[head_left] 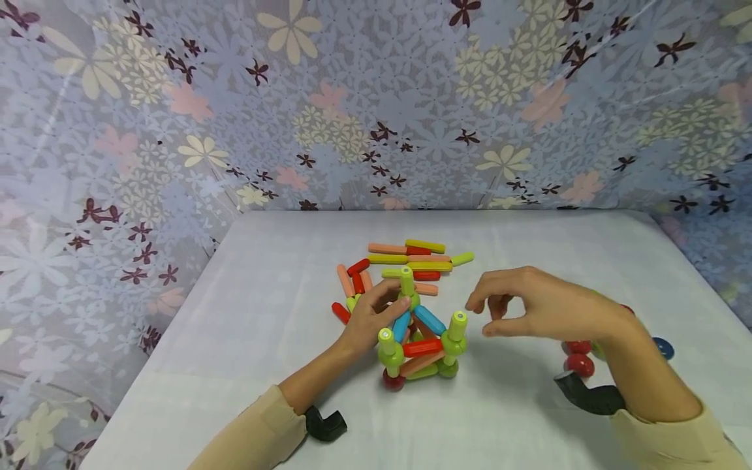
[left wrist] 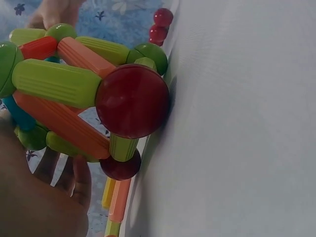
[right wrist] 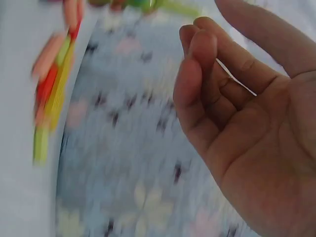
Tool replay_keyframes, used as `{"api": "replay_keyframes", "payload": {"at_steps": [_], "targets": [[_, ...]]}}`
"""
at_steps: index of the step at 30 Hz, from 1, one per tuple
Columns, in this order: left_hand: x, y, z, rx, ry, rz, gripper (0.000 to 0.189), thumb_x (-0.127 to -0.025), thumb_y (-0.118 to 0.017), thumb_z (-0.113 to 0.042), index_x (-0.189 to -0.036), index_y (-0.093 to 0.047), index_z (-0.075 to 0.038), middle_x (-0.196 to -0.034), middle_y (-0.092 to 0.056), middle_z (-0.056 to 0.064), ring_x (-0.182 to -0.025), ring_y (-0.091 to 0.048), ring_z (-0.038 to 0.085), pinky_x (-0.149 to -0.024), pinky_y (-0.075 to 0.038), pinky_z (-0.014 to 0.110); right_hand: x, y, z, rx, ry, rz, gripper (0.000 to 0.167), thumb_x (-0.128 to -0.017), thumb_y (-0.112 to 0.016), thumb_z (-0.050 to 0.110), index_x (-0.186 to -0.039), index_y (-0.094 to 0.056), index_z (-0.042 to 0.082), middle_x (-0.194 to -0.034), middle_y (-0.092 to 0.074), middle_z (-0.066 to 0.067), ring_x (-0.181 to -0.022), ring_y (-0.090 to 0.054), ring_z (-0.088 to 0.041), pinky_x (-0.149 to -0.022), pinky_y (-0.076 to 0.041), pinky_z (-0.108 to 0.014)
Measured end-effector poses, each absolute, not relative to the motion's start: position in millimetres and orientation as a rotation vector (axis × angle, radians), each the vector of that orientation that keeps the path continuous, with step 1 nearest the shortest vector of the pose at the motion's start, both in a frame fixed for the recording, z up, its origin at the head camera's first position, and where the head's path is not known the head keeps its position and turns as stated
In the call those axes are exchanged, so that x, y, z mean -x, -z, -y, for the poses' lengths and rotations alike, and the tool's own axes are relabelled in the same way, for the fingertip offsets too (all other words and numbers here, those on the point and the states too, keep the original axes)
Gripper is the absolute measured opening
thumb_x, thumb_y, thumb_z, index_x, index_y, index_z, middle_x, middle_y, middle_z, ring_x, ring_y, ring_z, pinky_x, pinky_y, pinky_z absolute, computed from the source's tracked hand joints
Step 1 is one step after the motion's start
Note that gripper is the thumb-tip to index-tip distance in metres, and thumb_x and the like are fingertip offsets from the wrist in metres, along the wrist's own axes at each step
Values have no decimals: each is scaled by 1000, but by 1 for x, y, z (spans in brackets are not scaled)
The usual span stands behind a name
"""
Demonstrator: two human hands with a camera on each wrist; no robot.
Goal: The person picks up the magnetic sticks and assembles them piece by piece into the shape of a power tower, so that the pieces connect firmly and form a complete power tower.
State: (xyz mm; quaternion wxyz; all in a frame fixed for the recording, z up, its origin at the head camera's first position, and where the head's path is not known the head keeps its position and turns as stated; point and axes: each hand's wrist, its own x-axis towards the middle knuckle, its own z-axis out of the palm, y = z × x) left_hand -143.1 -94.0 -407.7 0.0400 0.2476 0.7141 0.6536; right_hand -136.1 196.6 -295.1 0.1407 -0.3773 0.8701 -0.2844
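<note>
Enclosed at the back and both sides by a grey-lilac floral covering [head_left: 235,130], printed with cream, pink and pale blue flowers [head_left: 290,32] and small dark maroon ones. Shows a slight sheen, with pale streaks toward the upper left and upper right. Borders, along a nearly straight back edge, a plain white worktop [head_left: 282,261]. Lit softly, with faint shadows on the white. Appears blurred in the right wrist view.

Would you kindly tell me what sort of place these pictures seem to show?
Perhaps a play or filming corner, though the wider room is out of view: a flowered backdrop behind a white surface, with loose coloured rods near a toy structure.
</note>
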Motion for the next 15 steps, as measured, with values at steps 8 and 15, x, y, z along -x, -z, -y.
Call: {"api": "replay_keyframes", "payload": {"at_steps": [8, 15], "targets": [[138, 385, 90, -847, -2096, -2057, 29, -99, -51, -11, -124, -53, 4, -115, -59, 21, -94, -59, 22, -77, -53, 31, 169, 316, -293, 620, 597, -2865, 35, -84, -74, 37, -111, -69, 15, -98, -64, 2, -81, -57, -16, -62, -48, -31], [138, 382, 87, -861, -2067, -2094, 27, -99, -50, -6, -123, -54, 5, -115, -61, 22, -95, -58, 20, -78, -52, 29, 187, 355, -343, 329, 385, -2717, 45, -80, -77, 26, -115, -64, 0, -102, -61, -22, -89, -59, -38, -63, -53, -45]]}}
